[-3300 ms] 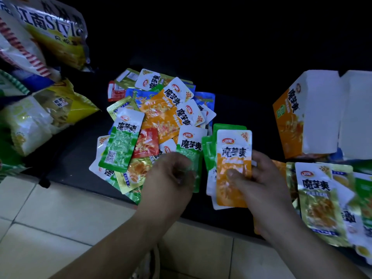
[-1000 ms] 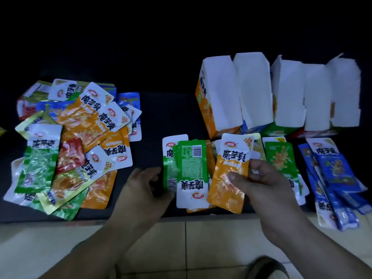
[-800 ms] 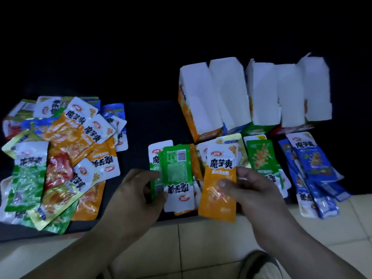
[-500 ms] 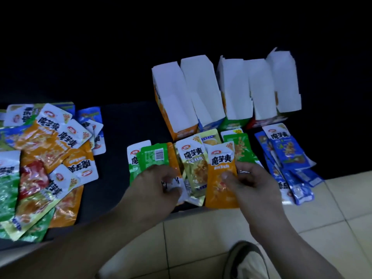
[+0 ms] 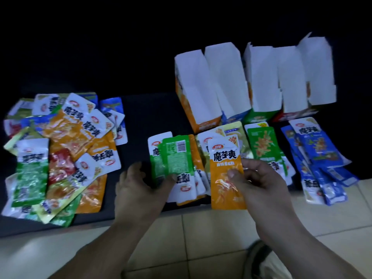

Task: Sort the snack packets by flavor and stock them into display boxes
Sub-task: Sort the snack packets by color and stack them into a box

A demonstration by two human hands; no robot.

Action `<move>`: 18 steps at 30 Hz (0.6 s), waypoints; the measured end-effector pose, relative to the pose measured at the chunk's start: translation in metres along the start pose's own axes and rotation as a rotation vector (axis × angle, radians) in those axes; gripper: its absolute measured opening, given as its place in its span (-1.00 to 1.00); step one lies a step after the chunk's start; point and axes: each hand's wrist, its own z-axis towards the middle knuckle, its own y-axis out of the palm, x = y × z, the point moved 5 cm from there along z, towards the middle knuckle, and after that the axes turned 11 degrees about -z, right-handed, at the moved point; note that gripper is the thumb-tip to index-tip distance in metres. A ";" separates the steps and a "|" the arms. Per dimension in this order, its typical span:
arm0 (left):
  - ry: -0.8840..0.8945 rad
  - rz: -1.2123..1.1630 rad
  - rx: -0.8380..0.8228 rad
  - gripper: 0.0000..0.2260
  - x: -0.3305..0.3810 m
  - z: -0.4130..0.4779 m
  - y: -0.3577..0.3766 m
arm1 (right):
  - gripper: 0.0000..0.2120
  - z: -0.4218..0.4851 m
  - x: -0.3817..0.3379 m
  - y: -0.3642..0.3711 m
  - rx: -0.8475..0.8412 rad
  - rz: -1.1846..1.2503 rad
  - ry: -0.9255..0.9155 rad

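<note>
From my remote seat, I see my right hand (image 5: 259, 184) pinching a glossy orange foil snack packet (image 5: 225, 170) between thumb and fingers, upright over the near edge of the black mat (image 5: 141, 113). My left hand (image 5: 141, 188) grips a fan of green foil packets (image 5: 175, 158), thumb on the front one, which shows its barcode side.

The mat lies on a pale beige tiled floor (image 5: 201, 238). At its far side stands a row of open white-lined cardboard display boxes (image 5: 253, 77), with sorted piles in front: pale yellow-green packets (image 5: 233, 129), darker green ones (image 5: 263, 148) and blue ones (image 5: 322, 158). A loose heap of mixed packets (image 5: 60, 150) covers the mat's left end.

Beyond the boxes the room is too dark to make out. What may be a shoe (image 5: 261, 256) shows at the bottom edge.
</note>
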 end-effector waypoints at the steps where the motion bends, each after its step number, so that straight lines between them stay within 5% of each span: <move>1: -0.001 -0.022 -0.024 -0.15 0.001 0.001 0.002 | -0.81 -0.001 -0.002 0.008 -0.016 -0.009 -0.018; 10: -0.028 -0.315 -0.072 -0.60 0.009 0.008 0.019 | -0.78 0.003 -0.001 0.044 -0.033 -0.168 -0.105; 18: -0.082 -0.653 -0.147 -0.86 0.009 0.005 0.002 | -0.79 0.002 0.004 0.033 0.030 -0.066 -0.082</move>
